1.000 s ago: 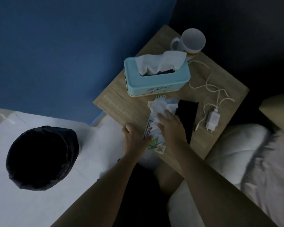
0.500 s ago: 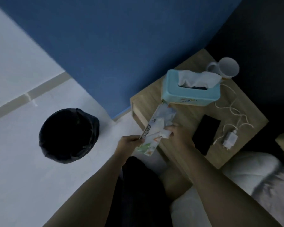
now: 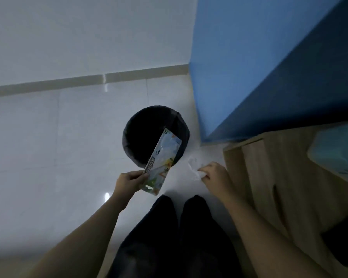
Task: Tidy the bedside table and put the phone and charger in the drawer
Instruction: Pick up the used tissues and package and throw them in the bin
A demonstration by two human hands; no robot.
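My left hand (image 3: 129,182) pinches the near end of a flat printed wrapper (image 3: 162,163) between thumb and fingers; its far end reaches over the near rim of the black bin (image 3: 133,135) on the white floor (image 3: 48,137). My right hand (image 3: 213,174), to the right of the wrapper and apart from it, is closed on a crumpled white tissue (image 3: 194,168), which sticks out to the left of my fingers. The wooden bedside table (image 3: 279,177) stands just to the right of this hand, with the light blue tissue box (image 3: 338,155) on it. A dark flat thing at the table's near right edge may be the phone; I cannot tell.

Head camera looks steeply down at floor (image 3: 48,137) and bin (image 3: 141,125).
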